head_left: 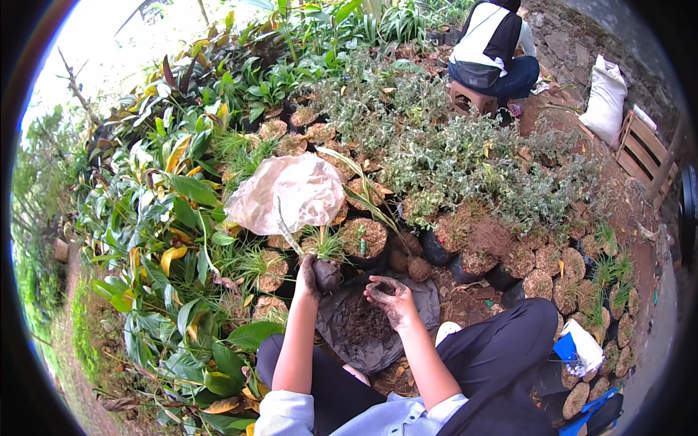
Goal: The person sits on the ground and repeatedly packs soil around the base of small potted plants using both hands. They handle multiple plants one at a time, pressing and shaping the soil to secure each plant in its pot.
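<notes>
We have the ball (329, 276), a dark, rounded lump of soil, in our left hand (308, 282), which is closed partway about its left side with soil-smeared fingers. The ball sits at the hand's right edge, its right side bare and facing our other hand; how far the fingers reach beneath it we cannot tell. A pale stem (289, 231) rises just above the grip and leans up and to the left, though we cannot make out whether it joins the ball. Our right hand (393, 299) is apart from the ball, to its right and a little nearer to us, its muddy fingers half curled with a gap to the thumb, and we see nothing held there. Between and below our hands, loose soil (363, 320) lies heaped on a black sheet (420, 294), spread between our trousered legs (502, 334). Beyond the ball stands a dark pot (363, 243), and farther up to the left a whitish sheet (283, 192) lies over other pots. Leafy plants (193, 189) crowd our left side. At the upper right, another person (494, 43) sits on a stool (471, 100), back toward us.
</notes>
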Tool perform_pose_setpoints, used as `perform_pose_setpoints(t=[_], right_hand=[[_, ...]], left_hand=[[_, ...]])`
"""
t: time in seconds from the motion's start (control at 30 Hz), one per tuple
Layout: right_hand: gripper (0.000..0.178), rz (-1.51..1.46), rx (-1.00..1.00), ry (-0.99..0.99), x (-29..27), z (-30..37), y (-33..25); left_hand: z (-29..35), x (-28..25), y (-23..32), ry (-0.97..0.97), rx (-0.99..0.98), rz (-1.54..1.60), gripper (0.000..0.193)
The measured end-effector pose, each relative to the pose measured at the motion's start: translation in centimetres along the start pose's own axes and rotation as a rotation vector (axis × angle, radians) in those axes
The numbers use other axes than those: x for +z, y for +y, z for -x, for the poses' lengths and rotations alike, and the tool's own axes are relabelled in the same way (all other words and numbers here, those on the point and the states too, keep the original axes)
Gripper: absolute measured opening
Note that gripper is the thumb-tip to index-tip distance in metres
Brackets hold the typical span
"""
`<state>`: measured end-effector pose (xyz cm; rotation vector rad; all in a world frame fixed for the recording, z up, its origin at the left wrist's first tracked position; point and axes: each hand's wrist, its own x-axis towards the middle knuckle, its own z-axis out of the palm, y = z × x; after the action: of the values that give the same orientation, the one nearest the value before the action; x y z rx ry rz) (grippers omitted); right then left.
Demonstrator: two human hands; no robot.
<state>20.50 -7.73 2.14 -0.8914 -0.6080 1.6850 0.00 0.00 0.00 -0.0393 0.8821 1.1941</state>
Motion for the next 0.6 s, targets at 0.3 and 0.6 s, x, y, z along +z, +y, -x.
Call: perform_pose_setpoints(t=[0.3, 0.6], right_hand=[[0.021, -0.117, 0.009, -0.031, 0.6, -0.2, -0.2], [0.019, 0.024, 0.024, 0.092, -0.6, -0.4, 0.5]], left_hand=[[-0.5, -0.5, 0.3, -0.009, -0.008, -0.002, 0.034], [-0.3, -0.1, 0.0, 0.012, 0.026, -0.008, 0.034]])
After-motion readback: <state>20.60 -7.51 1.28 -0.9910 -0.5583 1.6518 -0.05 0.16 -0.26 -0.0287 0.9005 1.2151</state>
